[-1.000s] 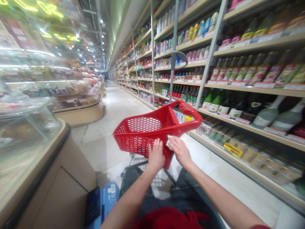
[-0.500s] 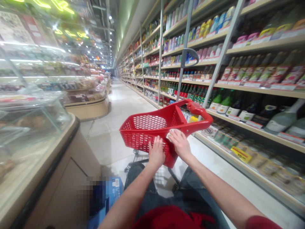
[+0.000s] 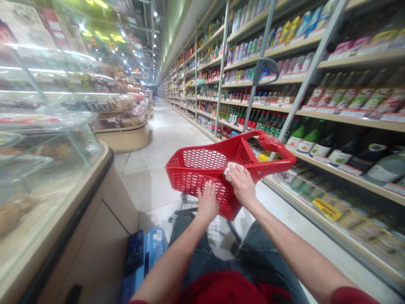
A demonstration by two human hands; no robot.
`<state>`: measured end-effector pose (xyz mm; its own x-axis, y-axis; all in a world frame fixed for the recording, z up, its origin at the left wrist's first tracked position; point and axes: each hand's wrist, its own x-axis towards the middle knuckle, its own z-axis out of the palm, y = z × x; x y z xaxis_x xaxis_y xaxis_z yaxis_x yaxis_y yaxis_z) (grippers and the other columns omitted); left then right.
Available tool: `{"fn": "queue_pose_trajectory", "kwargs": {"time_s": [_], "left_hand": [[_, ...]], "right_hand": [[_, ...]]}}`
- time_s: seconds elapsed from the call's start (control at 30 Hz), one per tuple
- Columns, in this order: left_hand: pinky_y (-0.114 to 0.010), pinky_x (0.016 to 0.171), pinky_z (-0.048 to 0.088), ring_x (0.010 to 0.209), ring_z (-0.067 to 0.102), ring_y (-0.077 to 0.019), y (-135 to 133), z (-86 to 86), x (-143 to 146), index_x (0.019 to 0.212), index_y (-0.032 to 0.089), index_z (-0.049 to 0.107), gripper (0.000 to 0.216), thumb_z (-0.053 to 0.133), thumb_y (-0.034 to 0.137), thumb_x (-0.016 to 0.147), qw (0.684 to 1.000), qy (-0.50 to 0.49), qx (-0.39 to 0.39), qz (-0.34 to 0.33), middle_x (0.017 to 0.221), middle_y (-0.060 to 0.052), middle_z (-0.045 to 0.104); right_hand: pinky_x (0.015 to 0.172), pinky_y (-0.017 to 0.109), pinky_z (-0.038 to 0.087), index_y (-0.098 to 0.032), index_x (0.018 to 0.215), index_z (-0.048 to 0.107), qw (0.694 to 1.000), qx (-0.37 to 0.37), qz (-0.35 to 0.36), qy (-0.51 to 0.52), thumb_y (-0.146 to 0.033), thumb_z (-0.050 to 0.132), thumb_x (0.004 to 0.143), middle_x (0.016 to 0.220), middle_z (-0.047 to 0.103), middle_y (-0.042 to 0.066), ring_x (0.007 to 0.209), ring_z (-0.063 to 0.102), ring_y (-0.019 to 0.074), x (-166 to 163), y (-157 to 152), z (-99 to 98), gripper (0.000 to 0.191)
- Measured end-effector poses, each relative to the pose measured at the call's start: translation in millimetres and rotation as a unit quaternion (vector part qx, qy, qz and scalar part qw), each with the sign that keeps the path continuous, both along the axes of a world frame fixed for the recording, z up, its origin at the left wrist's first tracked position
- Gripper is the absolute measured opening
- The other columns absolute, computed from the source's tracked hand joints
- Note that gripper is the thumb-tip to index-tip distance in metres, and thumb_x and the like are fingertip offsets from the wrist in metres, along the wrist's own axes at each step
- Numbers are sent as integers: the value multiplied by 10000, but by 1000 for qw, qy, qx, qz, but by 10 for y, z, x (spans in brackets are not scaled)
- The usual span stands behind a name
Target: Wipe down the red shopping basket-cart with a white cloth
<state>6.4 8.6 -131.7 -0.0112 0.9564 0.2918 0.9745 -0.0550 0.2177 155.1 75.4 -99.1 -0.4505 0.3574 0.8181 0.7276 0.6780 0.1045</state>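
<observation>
Where two bare forearms rise from the bottom edge, the left hand [image 3: 208, 202] lies open and flat on the near mesh wall of a red plastic basket [image 3: 186, 185] at centre frame. The right hand [image 3: 243, 184] curls its fingers over a white cloth [image 3: 230, 168] on the basket's rim. A blue box [image 3: 152, 247] sits lower left beside a glass display case [image 3: 47, 160]. Pale floor [image 3: 164, 139] runs open up the middle. Bottle shelves [image 3: 335, 116] fill the right, their labels blurred.
</observation>
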Motion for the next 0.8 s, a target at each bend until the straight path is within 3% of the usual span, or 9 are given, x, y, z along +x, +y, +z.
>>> {"fn": "queue_pose_trajectory", "kwargs": {"time_s": [0.23,0.3,0.53,0.63,0.8], "left_hand": [[-503,1102,136,1365,170,-224,-47,-1,-190,1379,118,251,686,474,196,736,1000,-3,-10,13,1478,-111,213],[-504,1100,144,1367,162,-228,-46,-33,-268,1383,123,243,701,483,191,728,999,-4,-24,26,1479,-114,210],[-514,1097,135,1368,158,-230,-45,-97,-462,1381,118,247,701,481,180,723,998,-4,-27,53,1478,-124,203],[-514,1096,141,1368,156,-232,-65,-100,-532,1377,102,252,696,492,208,732,998,-12,-33,59,1476,-131,203],[-510,1090,167,1363,172,-242,-77,-206,-676,1370,135,266,697,520,197,723,995,-28,-36,88,1474,-135,215]], "right_hand": [[967,440,373,-185,1107,606,987,-117,19,-107,-82,378,854,1230,567,89,1211,447,219,-172,-70,-694,355],[988,436,358,-194,1122,599,986,-122,38,-105,-90,385,854,1245,555,85,1229,426,211,-274,-95,-689,359],[1043,418,309,-207,1177,556,989,-101,84,-63,-86,368,867,1315,494,43,1304,314,184,-737,51,-211,382],[1031,444,321,-191,1141,582,983,-128,88,-97,-76,404,851,1292,516,69,1287,345,203,-834,93,-287,359],[991,465,365,-191,1125,594,971,-168,101,-136,-62,461,803,1261,539,104,1245,405,225,-895,36,-657,372]]}}
